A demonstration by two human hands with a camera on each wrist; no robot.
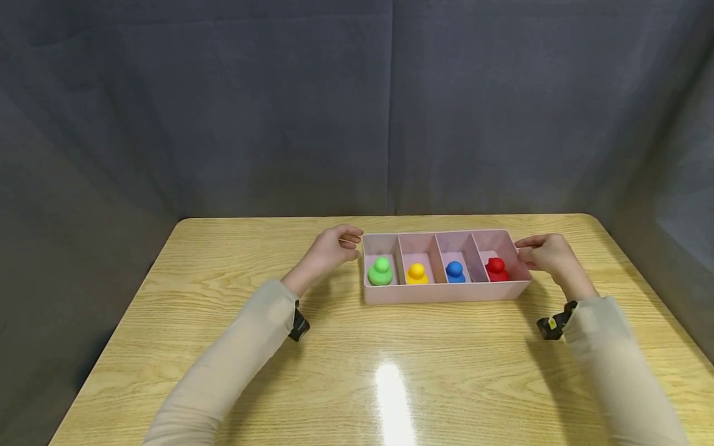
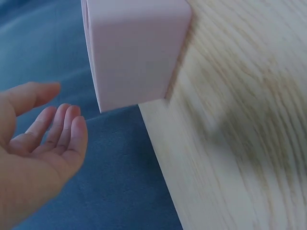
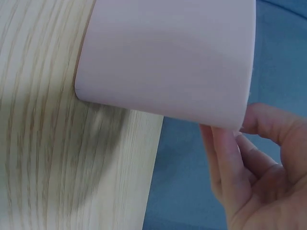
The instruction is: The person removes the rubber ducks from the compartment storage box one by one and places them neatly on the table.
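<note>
On the surface (image 1: 234, 347), both hands flank the pink tray (image 1: 446, 292): the left hand (image 1: 329, 251) is open just beside it, the right hand (image 1: 549, 254) fingers touch its end wall, so an even, level grip from both seems wise.

Pink tray (image 1: 446, 292); green (image 1: 380, 272), yellow (image 1: 416, 273), blue (image 1: 455, 271) and red (image 1: 496, 269) pegs; pale wood-grain table (image 1: 223, 322); grey backdrop (image 1: 279, 111); beige sleeves (image 1: 251, 347).
</note>
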